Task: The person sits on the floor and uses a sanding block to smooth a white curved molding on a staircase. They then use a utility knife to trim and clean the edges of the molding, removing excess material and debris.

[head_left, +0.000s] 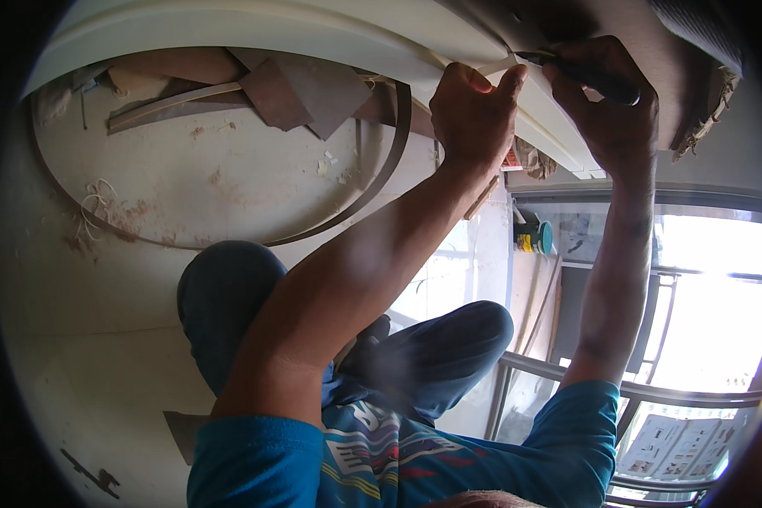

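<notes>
Along the top runs a long cream-white panel (347,25) with a moulded, stepped edge. At that edge my left hand (476,114) is closed, thumb raised, around a thin pale strip (498,64). My right hand (614,106) grips a dark-handled tool (611,85), and its narrow front end points left, close to the strip and the panel. Whether the tool is a knife or a screwdriver does not show. The fingers hide part of its handle. Part of the strip is also covered by my left hand.
A brown curved band (398,152) lies on the pale floor (102,296), with brown board offcuts (292,93) and white string (96,207) by it. A brown surface (584,21) borders the panel at upper right. A green-lidded container (533,237) stands near the bright window (711,296).
</notes>
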The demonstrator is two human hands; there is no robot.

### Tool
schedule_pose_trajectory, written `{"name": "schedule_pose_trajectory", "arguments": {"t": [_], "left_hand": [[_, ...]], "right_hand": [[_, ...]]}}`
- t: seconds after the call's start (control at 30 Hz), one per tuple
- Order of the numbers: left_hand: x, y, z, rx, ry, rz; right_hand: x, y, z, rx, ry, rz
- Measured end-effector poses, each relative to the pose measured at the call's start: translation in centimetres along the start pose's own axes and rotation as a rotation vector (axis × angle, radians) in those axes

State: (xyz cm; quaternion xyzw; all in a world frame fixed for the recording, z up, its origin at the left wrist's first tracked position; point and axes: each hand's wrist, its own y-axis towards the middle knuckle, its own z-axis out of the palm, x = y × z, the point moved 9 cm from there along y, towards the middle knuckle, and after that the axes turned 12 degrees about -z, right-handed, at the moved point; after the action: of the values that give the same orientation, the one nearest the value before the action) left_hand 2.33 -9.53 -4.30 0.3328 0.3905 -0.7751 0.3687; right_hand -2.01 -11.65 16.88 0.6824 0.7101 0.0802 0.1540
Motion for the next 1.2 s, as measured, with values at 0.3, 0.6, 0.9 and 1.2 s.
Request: {"name": "schedule_pose_trajectory", "arguments": {"t": [0.3, 0.6, 0.9, 1.2], "left_hand": [[-0.47, -0.15, -0.5, -0.02, 0.029, 0.019], [-0.5, -0.36, -0.49, -0.027, 0.021, 0.039], [-0.31, 0.04, -0.42, -0.018, 0.03, 0.051], [-0.12, 0.1, -0.16, 0.012, 0.018, 0.02]], "right_hand": [[-0.28, 0.7, -0.31, 0.127, 0.025, 0.072], [0.28, 0.2, -0.25, 0.003, -0.003, 0.023], [0.25, 0.07, -0.12, 0.008, -0.066, 0.032], [-0.54, 0.12, -0.34, 0.06, 0.066, 0.075]]}}
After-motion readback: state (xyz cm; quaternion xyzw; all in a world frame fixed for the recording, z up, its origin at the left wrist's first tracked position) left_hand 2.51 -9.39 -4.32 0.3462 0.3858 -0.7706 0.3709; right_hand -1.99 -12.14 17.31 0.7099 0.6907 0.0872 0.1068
